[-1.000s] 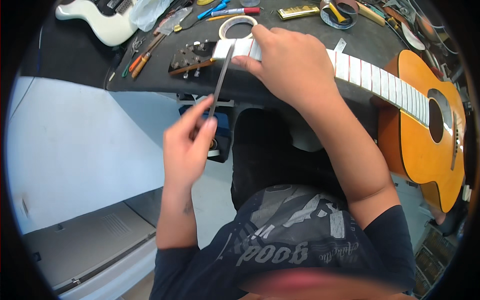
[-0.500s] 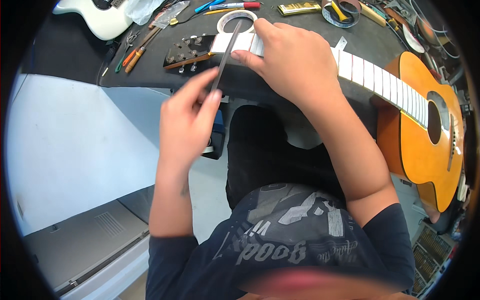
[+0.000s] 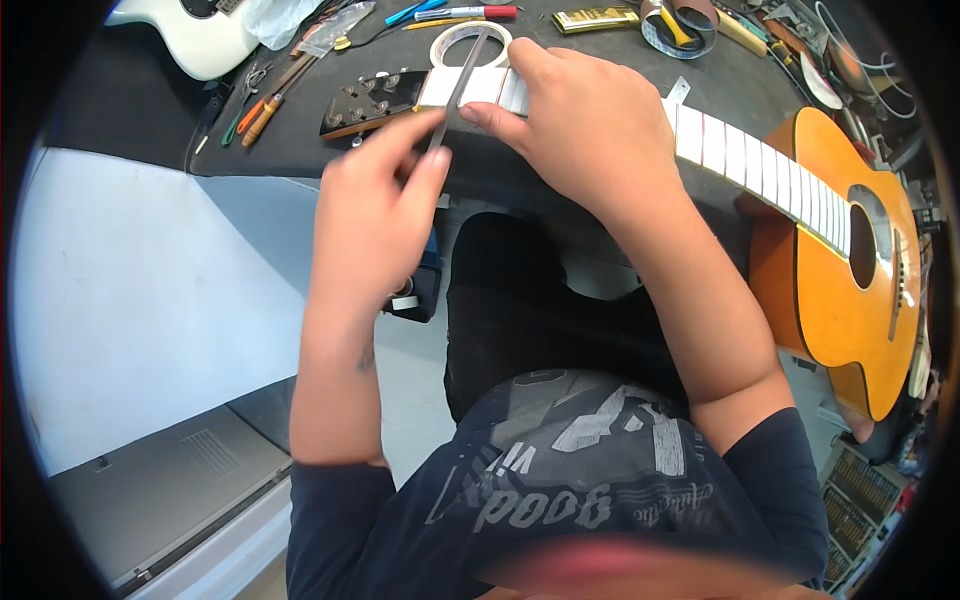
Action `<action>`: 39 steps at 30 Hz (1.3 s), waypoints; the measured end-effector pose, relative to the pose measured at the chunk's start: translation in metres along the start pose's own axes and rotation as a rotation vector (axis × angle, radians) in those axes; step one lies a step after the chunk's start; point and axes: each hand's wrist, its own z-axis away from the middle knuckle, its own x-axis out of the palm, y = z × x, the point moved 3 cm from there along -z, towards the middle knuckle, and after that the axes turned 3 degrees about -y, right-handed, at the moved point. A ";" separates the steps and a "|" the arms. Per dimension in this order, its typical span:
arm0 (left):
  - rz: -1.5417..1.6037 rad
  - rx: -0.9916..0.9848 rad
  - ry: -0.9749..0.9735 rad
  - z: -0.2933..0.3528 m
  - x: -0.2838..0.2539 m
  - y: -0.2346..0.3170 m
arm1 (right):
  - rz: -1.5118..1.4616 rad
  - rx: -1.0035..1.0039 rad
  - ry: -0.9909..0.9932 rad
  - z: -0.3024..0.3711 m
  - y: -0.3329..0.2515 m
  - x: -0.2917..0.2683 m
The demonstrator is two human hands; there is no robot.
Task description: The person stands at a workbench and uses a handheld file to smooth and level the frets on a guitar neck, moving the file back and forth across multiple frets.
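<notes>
An orange acoustic guitar [image 3: 840, 290] lies across a dark workbench [image 3: 130, 110], its neck [image 3: 740, 150] covered in white tape with the frets left bare. My left hand [image 3: 375, 215] pinches the near end of a thin grey metal file [image 3: 458, 85], which lies across the neck close to the dark headstock [image 3: 365, 100]. My right hand [image 3: 590, 125] presses down on the taped neck just right of the file, its fingertips touching the file's edge.
A roll of white tape [image 3: 470, 40] lies behind the neck. Screwdrivers and pliers [image 3: 265, 100], markers [image 3: 465, 12], a second tape roll [image 3: 680, 20] and a white electric guitar body [image 3: 200, 30] sit at the back. A pale floor [image 3: 130, 300] lies to the left.
My left hand has risen from below the bench edge up to the neck, pushing the file forward across the frets. My right hand stays on the neck.
</notes>
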 end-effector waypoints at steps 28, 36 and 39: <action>-0.127 0.047 -0.016 -0.007 -0.004 0.011 | -0.010 0.009 -0.008 -0.001 -0.002 -0.002; 0.018 -0.037 0.001 0.082 -0.014 -0.001 | -0.029 0.046 -0.076 0.001 -0.001 -0.001; -0.026 -0.046 -0.008 0.057 -0.015 0.003 | -0.029 0.039 -0.079 0.001 -0.005 -0.004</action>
